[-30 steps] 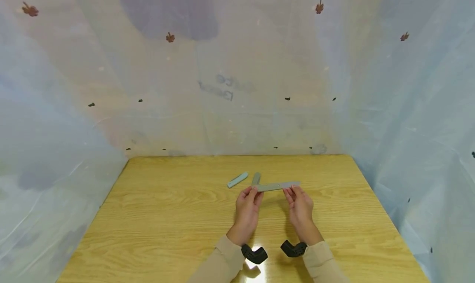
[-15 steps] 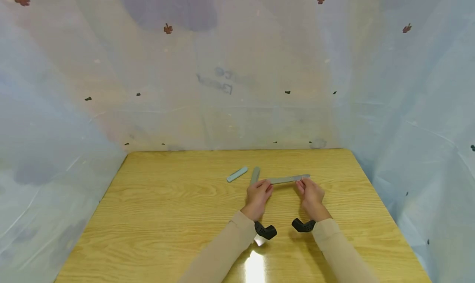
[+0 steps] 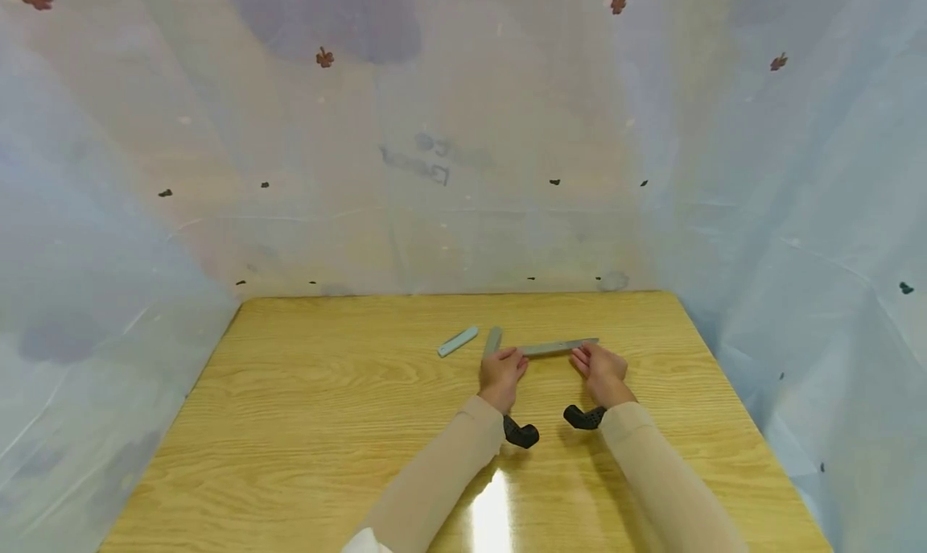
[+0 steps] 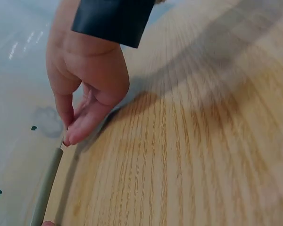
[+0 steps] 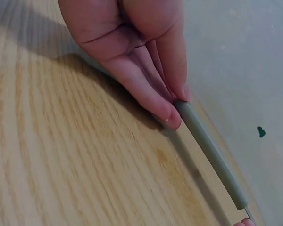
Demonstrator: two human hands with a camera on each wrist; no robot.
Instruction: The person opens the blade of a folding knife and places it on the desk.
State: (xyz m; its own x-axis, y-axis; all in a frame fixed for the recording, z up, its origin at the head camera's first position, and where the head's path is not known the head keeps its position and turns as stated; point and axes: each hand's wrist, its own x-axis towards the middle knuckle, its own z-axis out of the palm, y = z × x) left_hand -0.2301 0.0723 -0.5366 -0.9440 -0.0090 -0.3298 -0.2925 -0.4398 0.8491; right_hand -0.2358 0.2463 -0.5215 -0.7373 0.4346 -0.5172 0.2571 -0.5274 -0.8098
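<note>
My left hand (image 3: 501,376) pinches the handle end of a folding knife (image 3: 546,348), which is unfolded straight. The right hand (image 3: 603,372) pinches its thin blade between thumb and fingers, at the right end. The knife's grey-green handle (image 5: 212,153) shows clearly in the right wrist view, with left fingers around its tip; the left wrist view shows that handle (image 4: 47,188) and the right hand (image 4: 89,80) on the blade. A shadow beneath shows the knife held just above the table. Beside the left hand lies a grey-green strip (image 3: 492,340), partly hidden.
A light blue closed folding knife or similar slim handle (image 3: 458,341) lies left of the strip on the wooden table (image 3: 326,424). Pale sheeting (image 3: 463,239) rises behind the table's back edge and at both sides. Black wrist cameras (image 3: 521,432) sit at both wrists.
Both hands have moved forward and to the right with the knife, away from the person. The left hand now covers the near part of the grey-green strip. Lately they are nearly still.
</note>
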